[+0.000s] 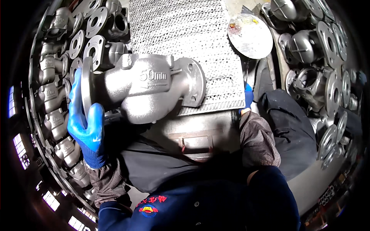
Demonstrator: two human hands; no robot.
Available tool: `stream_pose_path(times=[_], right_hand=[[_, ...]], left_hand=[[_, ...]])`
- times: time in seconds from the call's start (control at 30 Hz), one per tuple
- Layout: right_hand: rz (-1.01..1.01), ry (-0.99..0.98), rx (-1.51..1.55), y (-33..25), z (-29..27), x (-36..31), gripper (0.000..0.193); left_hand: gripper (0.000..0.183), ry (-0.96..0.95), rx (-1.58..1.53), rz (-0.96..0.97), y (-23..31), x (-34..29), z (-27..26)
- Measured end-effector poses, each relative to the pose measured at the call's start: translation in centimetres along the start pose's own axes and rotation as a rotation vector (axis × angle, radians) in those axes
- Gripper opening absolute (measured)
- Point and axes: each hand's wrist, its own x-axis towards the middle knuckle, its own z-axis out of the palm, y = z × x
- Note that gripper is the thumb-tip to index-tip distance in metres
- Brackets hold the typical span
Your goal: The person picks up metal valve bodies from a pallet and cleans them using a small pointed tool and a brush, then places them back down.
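A grey cast-metal valve body [148,82] with round flanges at both ends lies tilted over the near end of a patterned metal plate [181,34]. My left hand [86,123], in a blue glove, grips its left flange, thumb on the near side and fingers behind. To the right of the plate, my right hand [248,96], also in a blue glove, is closed around the lower end of a thin dark rod [246,73]. The rod runs up toward a round pale disc [251,36] with red and yellow smears. My right fingers are mostly hidden by the sleeve and plate edge.
Similar valve bodies [54,96] stand stacked in rows along my left. More flanged castings [304,46] are piled on the right, close to my right knee [289,119]. Below the plate, a metal surface with a reddish-brown rectangular frame [196,144] lies between my legs.
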Motion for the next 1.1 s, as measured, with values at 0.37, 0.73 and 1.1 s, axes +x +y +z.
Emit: stream_pose_path(times=[0.37,0.73,1.1], right_hand=[[-0.216,0.145,-0.913,-8.4,-0.1,-2.7,0.038],[-0.305,-0.576,-0.132,-31.1,15.0,-21.9,0.038],[-0.058,-1.108,-0.226,-26.6,28.0,-29.8,0.024]], left_hand=[[0.053,0.008,0.015,0.169,0.9,0.9,0.5],[0.049,0.022,-0.255,0.272,-0.3,-0.1,0.2],[0.045,-0.154,-0.625,0.189,-1.8,-1.5,-1.5]])
